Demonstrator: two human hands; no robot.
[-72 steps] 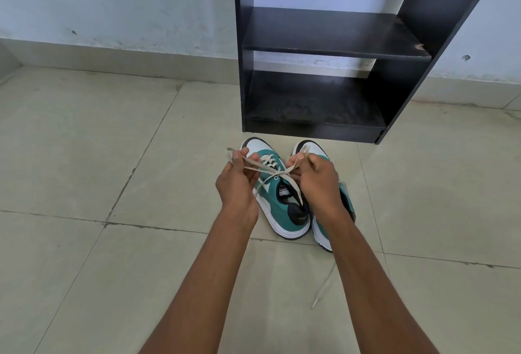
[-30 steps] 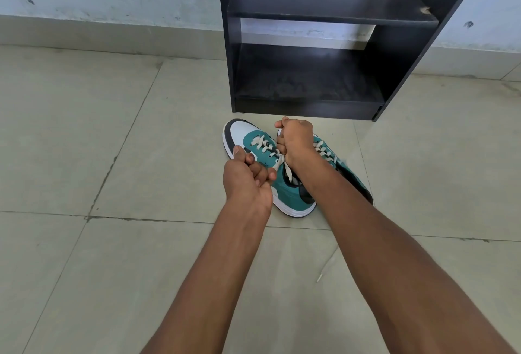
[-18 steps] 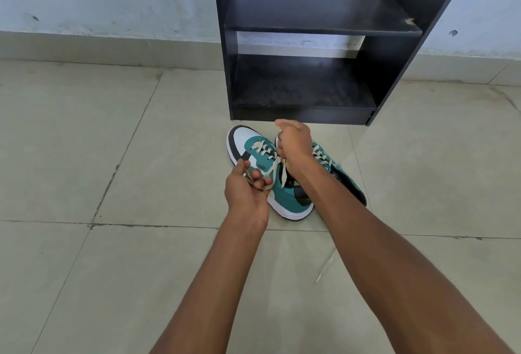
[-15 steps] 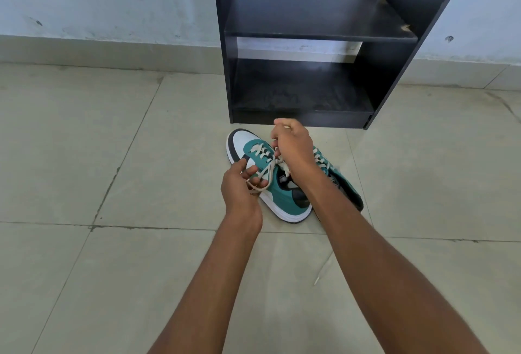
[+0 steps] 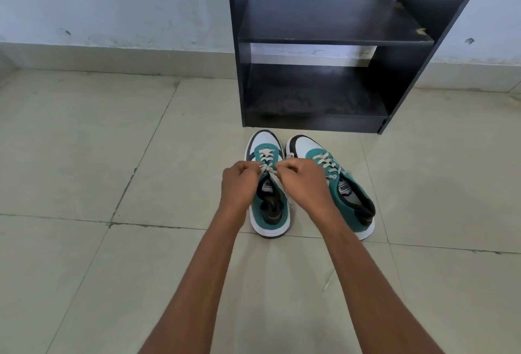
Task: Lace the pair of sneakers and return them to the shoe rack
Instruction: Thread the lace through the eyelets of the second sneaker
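The left sneaker lay on the floor just in front of the shoe rack, its long axis running almost straight away from the camera, white toe toward the rack and heel toward the person. The right sneaker sat just beside it, toe also toward the rack but heel angled out to the right. Both hands met over the left sneaker's tongue. The left hand was curled, its grip pinching the lace at the upper eyelets; the right hand was curled likewise, pinching the same lace from the other side. The fingertips were folded under, so how the lace ran between them was hidden — any knot could not be made out. A loose lace end trailed on the floor beside the right forearm; its origin was covered by the arm. The rack's top was cut off by the frame — two dark shelves showed.
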